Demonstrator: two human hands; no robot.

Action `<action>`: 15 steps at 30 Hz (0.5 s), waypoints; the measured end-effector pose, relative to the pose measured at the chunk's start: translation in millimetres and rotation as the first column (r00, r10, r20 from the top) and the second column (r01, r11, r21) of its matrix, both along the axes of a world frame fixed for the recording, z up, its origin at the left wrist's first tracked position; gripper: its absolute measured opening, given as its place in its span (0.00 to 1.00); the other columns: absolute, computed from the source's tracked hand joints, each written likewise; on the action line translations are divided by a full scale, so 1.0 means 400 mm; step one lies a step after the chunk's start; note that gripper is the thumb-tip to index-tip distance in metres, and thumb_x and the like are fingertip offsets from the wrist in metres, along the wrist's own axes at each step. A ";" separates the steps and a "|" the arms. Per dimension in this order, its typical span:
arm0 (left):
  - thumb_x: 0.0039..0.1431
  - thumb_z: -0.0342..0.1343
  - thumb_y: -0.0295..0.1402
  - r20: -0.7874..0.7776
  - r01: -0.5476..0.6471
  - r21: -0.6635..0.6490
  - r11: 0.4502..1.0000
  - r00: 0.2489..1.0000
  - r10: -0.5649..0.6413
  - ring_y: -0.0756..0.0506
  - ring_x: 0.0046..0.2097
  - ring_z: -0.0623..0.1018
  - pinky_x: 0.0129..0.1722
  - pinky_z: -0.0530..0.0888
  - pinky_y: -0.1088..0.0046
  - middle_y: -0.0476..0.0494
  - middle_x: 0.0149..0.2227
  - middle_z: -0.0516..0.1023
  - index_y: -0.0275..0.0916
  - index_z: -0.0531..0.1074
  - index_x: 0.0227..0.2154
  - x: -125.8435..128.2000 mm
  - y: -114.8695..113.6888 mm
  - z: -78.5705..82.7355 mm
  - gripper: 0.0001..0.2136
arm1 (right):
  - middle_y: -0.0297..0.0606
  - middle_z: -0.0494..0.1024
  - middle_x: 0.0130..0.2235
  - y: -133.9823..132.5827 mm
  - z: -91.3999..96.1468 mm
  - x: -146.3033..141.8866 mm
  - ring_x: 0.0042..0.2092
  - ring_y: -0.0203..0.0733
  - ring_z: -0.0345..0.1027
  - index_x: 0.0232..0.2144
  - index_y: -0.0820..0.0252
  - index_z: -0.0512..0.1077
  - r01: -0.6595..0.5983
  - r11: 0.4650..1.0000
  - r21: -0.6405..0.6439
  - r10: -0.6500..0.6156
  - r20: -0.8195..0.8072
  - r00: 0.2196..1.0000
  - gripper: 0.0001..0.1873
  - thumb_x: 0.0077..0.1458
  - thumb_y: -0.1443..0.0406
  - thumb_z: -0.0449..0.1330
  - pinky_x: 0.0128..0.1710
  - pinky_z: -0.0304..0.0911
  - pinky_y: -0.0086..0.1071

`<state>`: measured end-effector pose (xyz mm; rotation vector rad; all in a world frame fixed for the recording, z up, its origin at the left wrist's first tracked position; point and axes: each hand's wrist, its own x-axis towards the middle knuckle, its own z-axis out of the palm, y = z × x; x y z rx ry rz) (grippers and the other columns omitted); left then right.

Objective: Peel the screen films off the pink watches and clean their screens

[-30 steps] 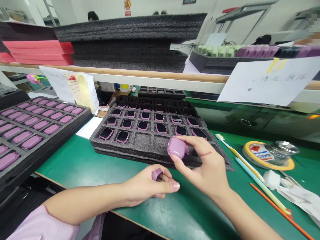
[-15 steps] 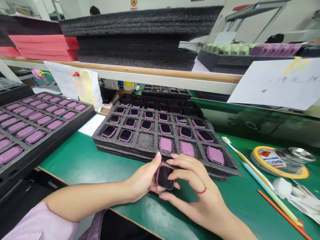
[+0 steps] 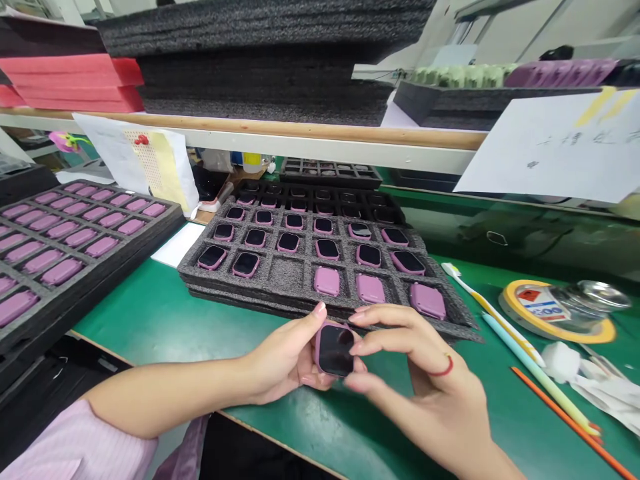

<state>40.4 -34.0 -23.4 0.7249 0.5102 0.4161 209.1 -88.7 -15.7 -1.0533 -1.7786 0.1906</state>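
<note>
Our L hand [image 3: 286,358] held a purple-framed watch [image 3: 336,350], dark screen facing us, btwn thumb & fingers, just in front of the blk foam tray [image 3: 265,291]. Our R hand [image 3: 435,390] was at the watch's R edge, fingers curved; we couldn't tell if they gripped. Tray's front row had 3 purple pcs [image 3: 327,281] at R end.

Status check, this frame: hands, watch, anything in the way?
Left hand gripping purple smartwatch case, dark screen toward camera. Right hand: fingertips at its right edge. Nearest obstacle: foam tray, just beyond.
</note>
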 end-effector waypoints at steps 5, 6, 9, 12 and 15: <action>0.54 0.57 0.62 0.011 -0.013 -0.002 1.000 1.000 0.013 0.55 0.22 0.60 0.21 0.50 0.76 0.49 0.26 0.68 0.32 0.74 0.36 0.003 0.001 -0.002 0.31 | 0.43 0.78 0.43 -0.007 -0.003 -0.016 0.47 0.48 0.75 0.32 0.56 0.75 -0.009 0.998 0.066 0.001 0.125 0.992 0.03 0.57 0.67 0.67 0.47 0.74 0.41; 0.54 0.58 0.61 0.017 -0.016 -0.007 1.000 1.000 0.016 0.55 0.23 0.61 0.21 0.50 0.76 0.50 0.25 0.67 0.33 0.75 0.37 0.003 0.002 -0.003 0.30 | 0.42 0.78 0.42 -0.007 -0.004 -0.017 0.47 0.47 0.75 0.32 0.56 0.75 -0.009 0.997 0.077 0.001 0.114 0.994 0.03 0.58 0.68 0.66 0.46 0.73 0.40; 0.54 0.58 0.60 0.035 -0.005 -0.007 1.000 0.999 0.005 0.56 0.21 0.59 0.22 0.50 0.76 0.51 0.25 0.67 0.33 0.75 0.38 0.003 0.002 -0.007 0.29 | 0.39 0.79 0.37 -0.009 -0.002 -0.010 0.42 0.46 0.76 0.33 0.55 0.75 0.020 0.996 0.084 -0.021 0.008 1.000 0.06 0.57 0.71 0.65 0.42 0.73 0.40; 0.58 0.54 0.60 0.025 0.040 0.018 0.999 0.999 -0.041 0.56 0.20 0.60 0.22 0.52 0.75 0.46 0.28 0.74 0.33 0.76 0.39 0.001 0.002 -0.005 0.30 | 0.38 0.78 0.32 -0.009 0.002 0.008 0.36 0.45 0.75 0.31 0.54 0.75 0.140 0.990 0.033 -0.127 -0.261 0.957 0.05 0.58 0.68 0.66 0.33 0.73 0.37; 0.60 0.52 0.59 0.034 0.054 0.032 0.998 0.998 -0.055 0.55 0.20 0.62 0.21 0.52 0.75 0.41 0.31 0.77 0.33 0.77 0.38 0.002 0.004 0.004 0.29 | 0.38 0.79 0.30 -0.004 0.002 0.027 0.27 0.40 0.74 0.29 0.55 0.74 0.233 0.970 -0.075 -0.235 -0.548 0.803 0.07 0.60 0.64 0.65 0.24 0.72 0.33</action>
